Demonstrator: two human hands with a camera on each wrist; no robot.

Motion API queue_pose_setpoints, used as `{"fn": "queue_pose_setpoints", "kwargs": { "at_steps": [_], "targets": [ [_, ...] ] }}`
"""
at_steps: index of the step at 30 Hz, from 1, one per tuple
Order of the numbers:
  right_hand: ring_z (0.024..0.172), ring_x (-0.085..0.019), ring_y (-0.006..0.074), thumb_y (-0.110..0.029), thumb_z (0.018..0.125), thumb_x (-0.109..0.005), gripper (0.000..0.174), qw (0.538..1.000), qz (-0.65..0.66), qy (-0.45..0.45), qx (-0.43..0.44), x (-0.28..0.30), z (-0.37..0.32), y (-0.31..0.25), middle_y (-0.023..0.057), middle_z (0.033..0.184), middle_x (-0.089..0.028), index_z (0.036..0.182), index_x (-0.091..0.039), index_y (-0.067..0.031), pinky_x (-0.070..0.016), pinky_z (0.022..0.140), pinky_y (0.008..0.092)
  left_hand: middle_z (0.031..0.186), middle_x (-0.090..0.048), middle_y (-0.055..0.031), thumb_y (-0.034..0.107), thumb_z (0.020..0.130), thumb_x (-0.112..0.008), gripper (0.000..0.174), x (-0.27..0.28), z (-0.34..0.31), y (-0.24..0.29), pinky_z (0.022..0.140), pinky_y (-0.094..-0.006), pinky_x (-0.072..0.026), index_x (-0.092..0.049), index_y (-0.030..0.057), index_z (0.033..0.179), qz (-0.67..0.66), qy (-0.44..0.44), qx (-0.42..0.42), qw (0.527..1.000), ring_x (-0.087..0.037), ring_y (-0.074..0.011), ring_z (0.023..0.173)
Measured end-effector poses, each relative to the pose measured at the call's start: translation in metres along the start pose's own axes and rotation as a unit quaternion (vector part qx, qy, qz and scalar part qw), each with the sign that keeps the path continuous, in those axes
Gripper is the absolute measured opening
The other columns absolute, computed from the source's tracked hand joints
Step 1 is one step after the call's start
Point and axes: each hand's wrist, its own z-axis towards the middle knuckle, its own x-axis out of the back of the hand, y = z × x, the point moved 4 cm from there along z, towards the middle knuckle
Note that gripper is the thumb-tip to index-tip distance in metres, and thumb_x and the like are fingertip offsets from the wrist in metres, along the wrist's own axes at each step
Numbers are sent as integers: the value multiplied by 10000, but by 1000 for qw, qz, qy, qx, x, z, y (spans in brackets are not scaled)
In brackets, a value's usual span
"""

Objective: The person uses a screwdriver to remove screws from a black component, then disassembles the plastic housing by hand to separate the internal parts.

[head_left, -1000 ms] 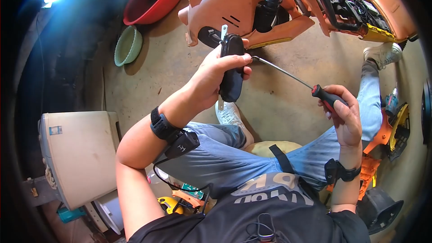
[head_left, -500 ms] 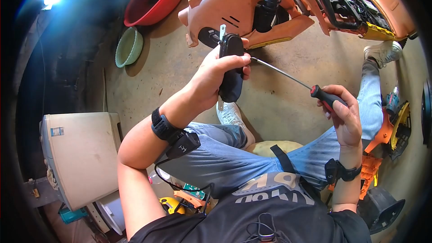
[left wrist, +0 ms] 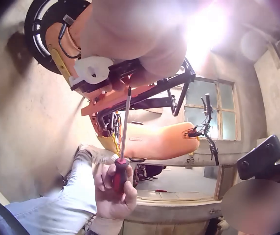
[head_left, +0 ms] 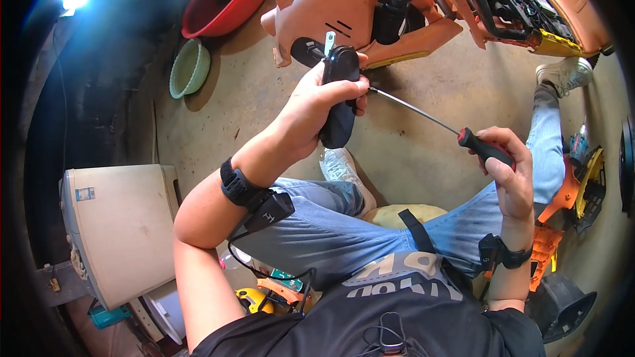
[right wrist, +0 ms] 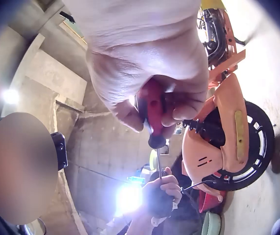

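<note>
My left hand (head_left: 311,109) grips a long black housing (head_left: 339,119) with rounded ends, thumb across its front and fingertips showing at its far edge. A pale metal tab (head_left: 329,41) sticks up from its top end. My right hand (head_left: 512,172) holds a screwdriver (head_left: 423,116) by its red and black handle. The steel shaft slants up to the left, its tip right at the left thumb and the housing's side. In the left wrist view a white piece with a hole (left wrist: 92,70) shows beside the dark housing, and the screwdriver shaft (left wrist: 126,117) points up at it.
An orange scooter or bike body (head_left: 337,0) with a black spring shock (head_left: 400,0) stands ahead. A red basin (head_left: 225,0) and a green basin (head_left: 190,69) lie far left. A beige box (head_left: 122,225) is at left; orange parts (head_left: 544,251) and a power drill (head_left: 578,145) lie right.
The black housing has tilted slightly, its lower end shifting left. My right fingers have shifted on the screwdriver handle, which sits a little lower. The tip stays by the housing.
</note>
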Motion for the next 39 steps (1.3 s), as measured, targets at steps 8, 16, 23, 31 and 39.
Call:
{"fn": "queue_pose_setpoints", "kwargs": {
  "at_steps": [8, 16, 23, 31, 39],
  "targets": [
    [804, -602, 102, -183, 810, -623, 417, 1000, -2, -3, -9, 2, -6, -1, 116, 963, -705, 1161, -649, 41, -464, 712, 230, 998, -631, -34, 142, 911, -723, 482, -4, -6, 11, 776, -284, -505, -530, 44, 1342, 64, -14, -43, 997, -621, -125, 842],
    [751, -571, 99, -240, 828, -610, 443, 998, 68, 2, -12, 0, -8, 2, 144, 953, -691, 1168, -627, 43, -452, 672, 229, 1041, -647, -52, 124, 905, -726, 546, -6, -8, 13, 817, -292, -506, -500, 58, 1397, 38, -26, -43, 998, -626, -134, 879],
    [727, -540, 97, -321, 858, -629, 494, 992, 107, 64, 13, 6, -10, -8, 146, 957, -666, 1212, -540, 12, -428, 651, 212, 1214, -659, -164, 247, 941, -650, 711, -11, -14, 30, 898, -335, -511, -322, 59, 1543, 25, -80, -69, 994, -655, -193, 960],
    [759, -567, 111, -315, 872, -672, 487, 990, 120, 43, 55, 0, -10, -16, 141, 1002, -656, 1206, -564, 24, -429, 657, 222, 1144, -655, -142, 253, 937, -658, 832, -10, -21, 38, 959, -349, -479, -208, 48, 1605, 7, -90, -72, 993, -648, -211, 1024],
    [817, -605, 135, -287, 885, -686, 468, 988, 125, 45, 76, -5, -9, -20, 133, 1050, -649, 1207, -579, 35, -435, 673, 237, 1101, -617, -84, 244, 902, -717, 908, -17, -24, 39, 987, -332, -436, -189, 41, 1612, 53, -100, -102, 988, -605, -184, 1046]
  ]
}}
